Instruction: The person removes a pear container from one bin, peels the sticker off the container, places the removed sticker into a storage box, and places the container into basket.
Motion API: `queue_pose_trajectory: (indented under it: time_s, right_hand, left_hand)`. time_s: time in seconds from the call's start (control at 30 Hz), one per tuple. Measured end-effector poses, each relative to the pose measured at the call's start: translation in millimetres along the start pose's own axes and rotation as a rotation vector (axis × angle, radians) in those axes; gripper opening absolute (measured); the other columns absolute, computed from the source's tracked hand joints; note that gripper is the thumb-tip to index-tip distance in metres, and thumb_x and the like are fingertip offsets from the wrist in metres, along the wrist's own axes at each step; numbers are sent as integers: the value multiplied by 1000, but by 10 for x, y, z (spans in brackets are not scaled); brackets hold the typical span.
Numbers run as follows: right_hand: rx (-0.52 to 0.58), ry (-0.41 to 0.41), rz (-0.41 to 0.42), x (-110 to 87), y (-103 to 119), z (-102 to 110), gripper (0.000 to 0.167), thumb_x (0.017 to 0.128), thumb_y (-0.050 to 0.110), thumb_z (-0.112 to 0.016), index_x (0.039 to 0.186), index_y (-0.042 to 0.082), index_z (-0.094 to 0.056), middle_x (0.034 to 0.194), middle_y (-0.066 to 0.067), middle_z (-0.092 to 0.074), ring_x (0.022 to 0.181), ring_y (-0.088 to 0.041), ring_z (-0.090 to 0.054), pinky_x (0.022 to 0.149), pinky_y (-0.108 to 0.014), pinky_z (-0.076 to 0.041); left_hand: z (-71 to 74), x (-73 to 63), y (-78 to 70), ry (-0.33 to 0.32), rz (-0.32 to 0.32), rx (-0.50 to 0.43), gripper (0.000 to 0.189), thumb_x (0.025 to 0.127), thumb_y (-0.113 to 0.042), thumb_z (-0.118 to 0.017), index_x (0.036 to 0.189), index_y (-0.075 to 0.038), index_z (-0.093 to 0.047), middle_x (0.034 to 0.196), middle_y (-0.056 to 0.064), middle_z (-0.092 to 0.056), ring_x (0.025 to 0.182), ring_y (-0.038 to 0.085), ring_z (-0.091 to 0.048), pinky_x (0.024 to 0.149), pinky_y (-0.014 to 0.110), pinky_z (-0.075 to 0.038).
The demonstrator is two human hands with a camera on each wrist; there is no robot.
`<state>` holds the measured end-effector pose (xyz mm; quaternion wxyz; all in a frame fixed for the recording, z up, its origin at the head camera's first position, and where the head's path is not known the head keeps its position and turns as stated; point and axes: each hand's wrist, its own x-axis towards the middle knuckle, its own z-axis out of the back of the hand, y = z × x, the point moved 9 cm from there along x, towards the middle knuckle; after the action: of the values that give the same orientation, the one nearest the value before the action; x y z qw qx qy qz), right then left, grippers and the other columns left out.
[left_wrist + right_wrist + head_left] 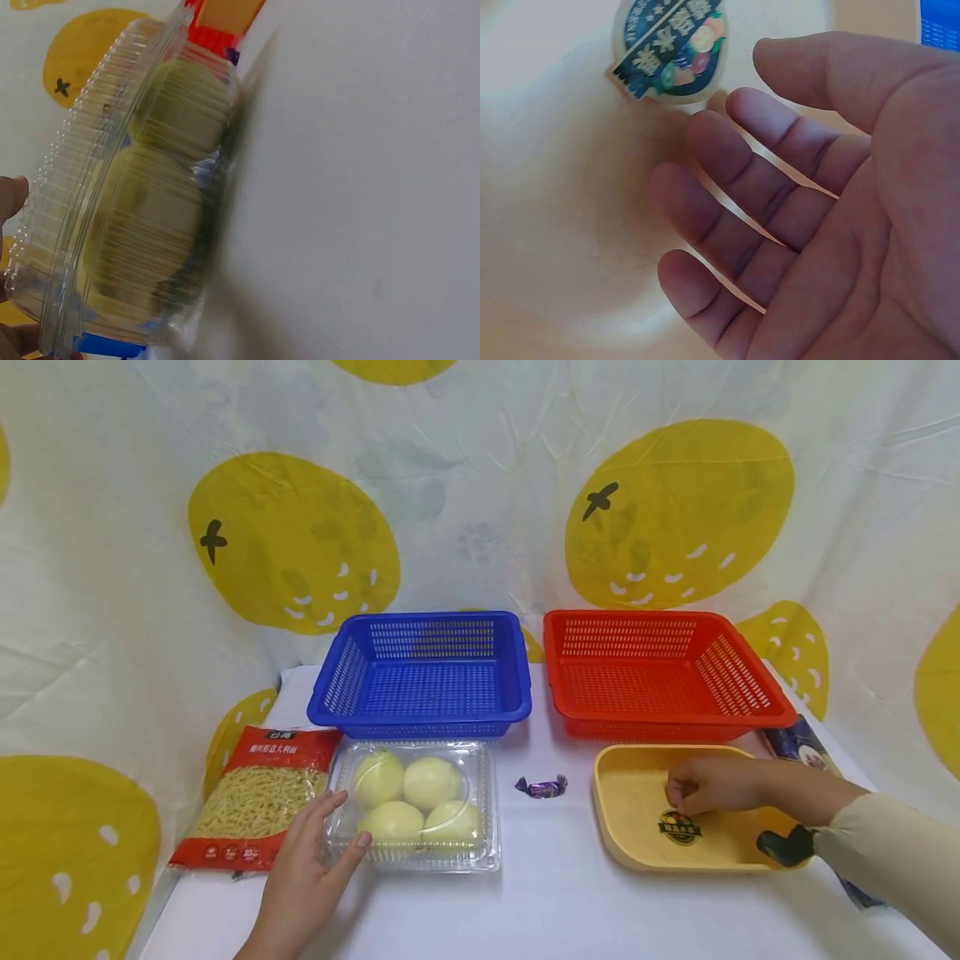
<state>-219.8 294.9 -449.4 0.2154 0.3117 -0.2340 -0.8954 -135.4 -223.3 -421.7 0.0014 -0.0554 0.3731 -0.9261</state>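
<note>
My left hand [307, 868] is at the left side of a clear plastic clamshell box [491, 827], fingers spread along its edge and thumb near the front corner. Several round, pale yellow-green fruits [432, 783] sit inside it. In the left wrist view the fruit box [82, 202] appears from its side, with fingertips [11, 196] right at its lid edge. My right hand [720, 785] is inside a shallow yellow tray [622, 839], over its floor by a round fruit-logo sticker [679, 828]. The right wrist view shows those fingers [720, 150] loosely bent with nothing between them.
Behind stand a blue basket [420, 720] and a red basket [667, 727]. A bag of spiral pasta [255, 793] lies at left. A purple-wrapped candy [542, 787] lies between box and tray. A dark packet [802, 743] is partly hidden at right, beyond the tray.
</note>
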Motion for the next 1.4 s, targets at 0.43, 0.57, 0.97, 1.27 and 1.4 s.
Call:
queue_pose_trajectory:
  time_s: [0.43, 0.57, 0.97, 1.27, 1.4]
  right_hand:
    - [65, -90, 58, -90, 272, 128, 10, 105, 25, -70, 104, 16, -70, 87, 0, -63, 80, -12, -57, 65, -25, -44]
    - [48, -130, 40, -107, 341, 167, 12, 105, 31, -70, 105, 19, -70, 88, 1, -64, 82, -13, -58, 67, -25, -46]
    - [162, -246, 109, -140, 652, 254, 18, 109, 29, -63, 119, 15, -67, 102, 1, -69, 94, -23, -67, 79, -30, -59]
    - [329, -288, 76, -94, 746, 200, 42, 108, 31, -65, 144, 11, -56, 137, -13, -62, 121, -32, -58, 89, -37, -62]
    - [382, -296, 99, -57, 800, 145, 49, 108, 31, -65, 151, 14, -49, 146, -15, -57, 129, -36, -55, 92, -37, -62]
  left_hand:
    - [176, 206, 7, 29, -18, 1, 61, 104, -36, -72, 157, -15, -50, 165, 19, -40, 150, 47, -38, 110, 73, -42]
    - [246, 287, -8, 34, -38, 17, 61, 104, -36, -72, 157, -15, -50, 166, 19, -39, 148, 48, -41, 107, 73, -45]
    - [498, 544, 28, 11, -34, 48, 68, 105, -44, -67, 162, -15, -44, 164, 19, -41, 143, 48, -46, 104, 72, -49]
    - [552, 748, 134, 28, 8, -44, 70, 108, -47, -61, 165, -14, -39, 163, 21, -40, 145, 49, -44, 102, 66, -52]
    - [558, 853, 185, 33, 55, -24, 75, 107, -54, -58, 168, -19, -34, 165, 22, -39, 142, 50, -47, 98, 65, -55]
